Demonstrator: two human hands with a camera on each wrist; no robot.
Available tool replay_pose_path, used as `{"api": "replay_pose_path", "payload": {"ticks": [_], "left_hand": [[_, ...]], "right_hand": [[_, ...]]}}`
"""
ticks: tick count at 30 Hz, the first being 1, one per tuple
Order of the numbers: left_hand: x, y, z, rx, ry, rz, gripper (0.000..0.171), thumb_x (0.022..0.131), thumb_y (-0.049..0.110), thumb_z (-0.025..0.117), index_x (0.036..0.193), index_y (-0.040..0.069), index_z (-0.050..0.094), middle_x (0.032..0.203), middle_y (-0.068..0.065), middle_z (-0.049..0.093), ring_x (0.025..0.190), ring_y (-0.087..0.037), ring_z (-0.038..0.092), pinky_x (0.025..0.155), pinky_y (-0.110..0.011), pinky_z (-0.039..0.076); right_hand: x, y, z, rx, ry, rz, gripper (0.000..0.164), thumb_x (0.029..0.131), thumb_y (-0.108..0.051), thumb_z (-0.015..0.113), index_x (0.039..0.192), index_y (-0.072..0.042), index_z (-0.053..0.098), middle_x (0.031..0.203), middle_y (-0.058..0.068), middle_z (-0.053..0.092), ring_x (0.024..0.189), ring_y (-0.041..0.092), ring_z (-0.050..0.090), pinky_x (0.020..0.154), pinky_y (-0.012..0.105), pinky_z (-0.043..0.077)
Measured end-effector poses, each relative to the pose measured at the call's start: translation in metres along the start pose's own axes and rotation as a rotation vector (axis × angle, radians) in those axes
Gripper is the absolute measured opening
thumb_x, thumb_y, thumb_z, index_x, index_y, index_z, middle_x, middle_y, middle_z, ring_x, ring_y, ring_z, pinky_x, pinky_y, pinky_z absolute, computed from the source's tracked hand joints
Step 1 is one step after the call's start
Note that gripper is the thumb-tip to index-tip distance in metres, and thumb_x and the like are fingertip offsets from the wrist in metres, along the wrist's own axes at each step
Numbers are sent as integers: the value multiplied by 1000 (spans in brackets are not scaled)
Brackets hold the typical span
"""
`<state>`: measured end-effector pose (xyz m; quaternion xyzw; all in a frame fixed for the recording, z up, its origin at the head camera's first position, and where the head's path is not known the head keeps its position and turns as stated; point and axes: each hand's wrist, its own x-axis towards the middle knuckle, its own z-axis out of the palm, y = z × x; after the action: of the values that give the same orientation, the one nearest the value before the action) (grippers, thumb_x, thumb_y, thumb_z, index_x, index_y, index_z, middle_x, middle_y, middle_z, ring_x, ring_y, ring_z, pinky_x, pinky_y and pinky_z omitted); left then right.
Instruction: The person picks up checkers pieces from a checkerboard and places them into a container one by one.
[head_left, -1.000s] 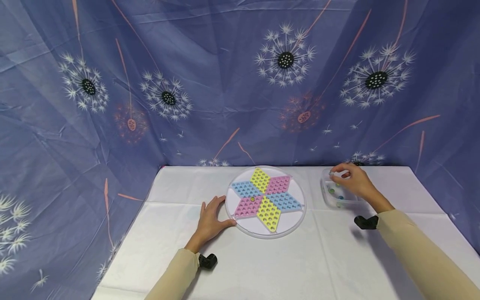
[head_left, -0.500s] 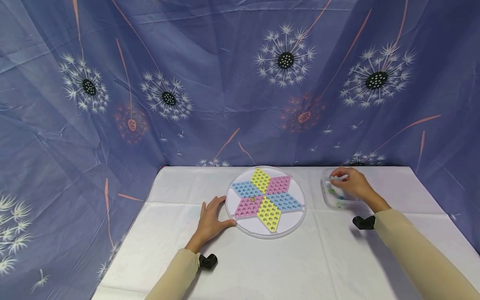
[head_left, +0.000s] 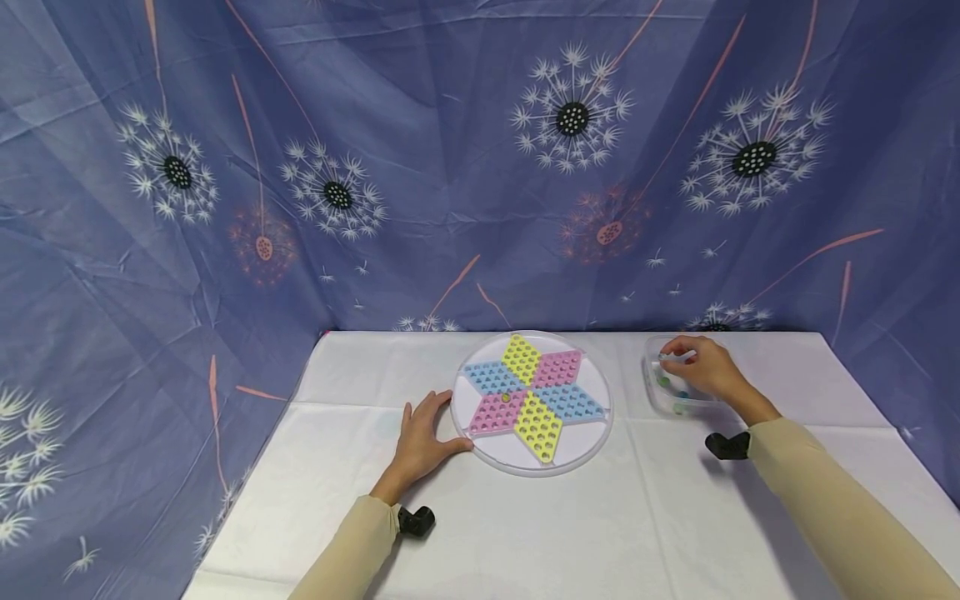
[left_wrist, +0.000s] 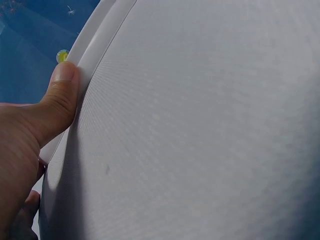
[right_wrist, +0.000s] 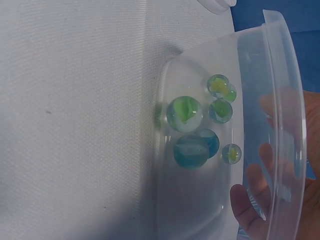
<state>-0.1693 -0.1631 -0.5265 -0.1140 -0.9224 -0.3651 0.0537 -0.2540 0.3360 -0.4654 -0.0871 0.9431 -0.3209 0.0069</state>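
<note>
My left hand holds the rim of a round white Chinese checkers board, its spread thumb and fingers at the left edge. The left wrist view has the thumb on the white rim. One yellow-green marble sits in the board's pink section. My right hand is over a clear plastic box, pinching a small marble between thumb and forefinger. Through the box wall, the right wrist view shows curled fingers and several green, yellow and blue marbles inside.
A white cloth covers the table, and the box stands to the right of the board. Behind the table hangs a blue curtain with dandelion prints. Each wrist carries a black camera mount.
My right hand has dipped slightly lower over the box and then stayed nearly still, the thumb and forefinger still together. My left hand and the board have not moved.
</note>
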Motion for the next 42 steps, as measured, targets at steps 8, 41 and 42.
{"api": "replay_pose_path", "payload": {"ticks": [8,41,42], "left_hand": [[-1,-1,1,7,12,23,94,72,37,93,148,4,50,151,-19,52,148,-41,35,124,-65,4],[-1,-2,-1,-10,11,27,94,73,37,93,148,3,49,151,-19,52,148,-42,35,124,-65,4],[-1,-1,0,-11,9,26,94,73,37,93,149,3,49,151,-19,52,148,-41,35,124,-65,4]], "right_hand": [[-1,1,1,-4,4,0,36,98,-30,71,124,-6,69,125,28,60,104,45,62,81,56,56],[-3,-15,0,-4,97,-47,42,99,-36,70,129,-7,67,124,21,62,104,37,59,81,53,54],[-3,-16,0,-1,96,-47,41,99,-35,70,129,-7,67,124,21,62,104,38,59,81,54,54]]}}
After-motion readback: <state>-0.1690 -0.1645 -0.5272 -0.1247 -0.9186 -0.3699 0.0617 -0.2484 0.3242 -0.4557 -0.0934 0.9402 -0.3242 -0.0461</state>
